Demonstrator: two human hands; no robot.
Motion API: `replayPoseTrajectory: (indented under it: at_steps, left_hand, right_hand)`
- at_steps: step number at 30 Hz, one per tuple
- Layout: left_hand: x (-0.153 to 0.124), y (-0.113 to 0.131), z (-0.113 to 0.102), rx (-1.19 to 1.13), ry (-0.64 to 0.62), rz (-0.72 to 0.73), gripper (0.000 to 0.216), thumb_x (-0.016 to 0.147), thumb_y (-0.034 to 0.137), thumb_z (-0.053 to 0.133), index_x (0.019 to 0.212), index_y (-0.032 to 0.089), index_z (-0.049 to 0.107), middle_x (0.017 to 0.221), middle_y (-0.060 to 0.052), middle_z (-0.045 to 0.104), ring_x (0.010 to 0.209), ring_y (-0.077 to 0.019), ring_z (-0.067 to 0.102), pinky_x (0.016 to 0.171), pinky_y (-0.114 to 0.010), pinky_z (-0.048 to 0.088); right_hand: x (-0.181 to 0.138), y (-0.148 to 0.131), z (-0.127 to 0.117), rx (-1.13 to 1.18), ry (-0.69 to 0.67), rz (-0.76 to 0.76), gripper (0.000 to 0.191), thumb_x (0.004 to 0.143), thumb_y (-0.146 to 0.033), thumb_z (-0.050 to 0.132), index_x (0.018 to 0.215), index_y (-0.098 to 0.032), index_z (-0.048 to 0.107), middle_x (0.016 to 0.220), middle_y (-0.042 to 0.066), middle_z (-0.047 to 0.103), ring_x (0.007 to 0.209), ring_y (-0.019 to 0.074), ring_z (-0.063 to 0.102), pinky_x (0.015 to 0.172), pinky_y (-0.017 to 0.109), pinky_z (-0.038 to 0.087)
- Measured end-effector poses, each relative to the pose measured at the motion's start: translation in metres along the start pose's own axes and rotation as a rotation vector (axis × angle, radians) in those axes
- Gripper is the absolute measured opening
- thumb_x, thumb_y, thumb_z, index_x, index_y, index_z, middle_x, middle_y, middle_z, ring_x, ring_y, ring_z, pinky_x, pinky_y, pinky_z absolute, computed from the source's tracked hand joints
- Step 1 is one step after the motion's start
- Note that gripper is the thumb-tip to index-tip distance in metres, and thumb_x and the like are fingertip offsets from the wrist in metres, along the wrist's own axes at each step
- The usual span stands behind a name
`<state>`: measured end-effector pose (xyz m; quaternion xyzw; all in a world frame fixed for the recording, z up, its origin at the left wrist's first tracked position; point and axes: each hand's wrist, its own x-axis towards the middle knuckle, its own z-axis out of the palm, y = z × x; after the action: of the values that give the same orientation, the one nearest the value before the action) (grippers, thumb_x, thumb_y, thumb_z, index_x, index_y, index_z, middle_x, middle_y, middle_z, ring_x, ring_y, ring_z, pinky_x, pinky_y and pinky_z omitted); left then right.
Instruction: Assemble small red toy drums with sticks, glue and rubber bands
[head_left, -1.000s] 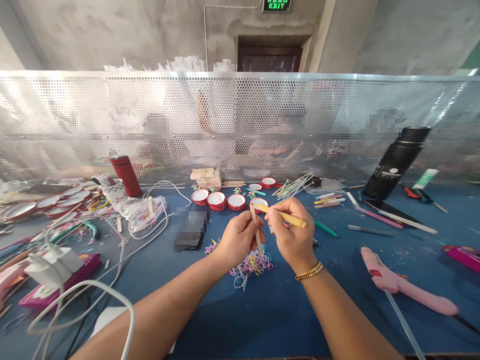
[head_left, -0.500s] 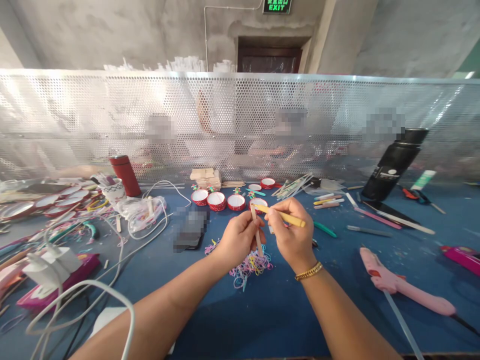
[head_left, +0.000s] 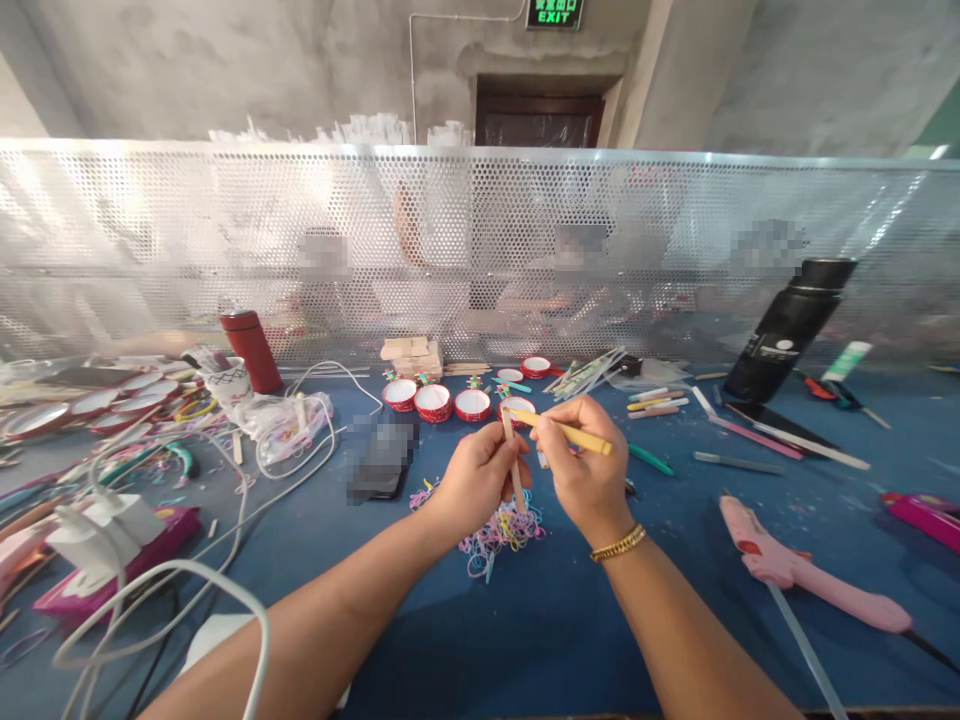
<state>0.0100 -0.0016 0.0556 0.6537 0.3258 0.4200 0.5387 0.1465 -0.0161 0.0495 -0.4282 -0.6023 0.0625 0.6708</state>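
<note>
In the middle of the head view, my left hand [head_left: 474,478] is closed round a flat wooden craft stick [head_left: 517,486], held upright and slightly tilted. My right hand [head_left: 589,470] grips a yellow marker pen [head_left: 577,437], its tip at the upper end of the stick. Whether the tip touches the wood, I cannot tell. Beneath my hands lies a tangled pile of colourful thin elastic bands [head_left: 495,540]. Just beyond them stand several small red-rimmed drums with white tops [head_left: 433,400], some with tiny green and red decorations.
A phone [head_left: 384,460], white cables and a red flask [head_left: 251,352] are on the left. To the right lie several markers [head_left: 656,402], a black bottle [head_left: 787,330] and a pink glue gun [head_left: 817,575]. A perforated metal screen [head_left: 480,210] closes off the table's back; people sit behind it.
Almost nothing differs. Both hands keep the same hold on stick and marker, with the marker's tip still at the stick's upper end.
</note>
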Motion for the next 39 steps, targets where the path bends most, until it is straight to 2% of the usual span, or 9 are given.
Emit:
replayPoseTrajectory:
  at_steps: [28,39]
  left_hand:
    - [-0.0008,0.0006,0.0006,0.003,-0.006,-0.010,0.025,0.091,0.042,0.047,0.082,0.019,0.050,0.057,0.003,0.058,0.040,-0.0073,0.043,0.041,-0.020,0.033]
    - [-0.0005,-0.0003,0.0004,-0.002,0.002,0.003,0.029,0.090,0.047,0.051,0.080,0.020,0.050,0.056,0.003,0.058,0.040,-0.0076,0.042,0.042,-0.021,0.033]
  right_hand:
    - [0.0012,-0.0001,0.0003,0.000,0.003,-0.007,0.012,0.086,-0.025,0.059,0.075,-0.021,0.057,0.065,-0.002,0.060,0.057,0.0146,0.057,0.059,0.030,0.046]
    - [0.0012,-0.0009,0.0001,0.001,-0.005,-0.012,0.013,0.087,-0.026,0.059,0.074,-0.022,0.056,0.066,-0.002,0.060,0.058,0.0147,0.057,0.059,0.029,0.046]
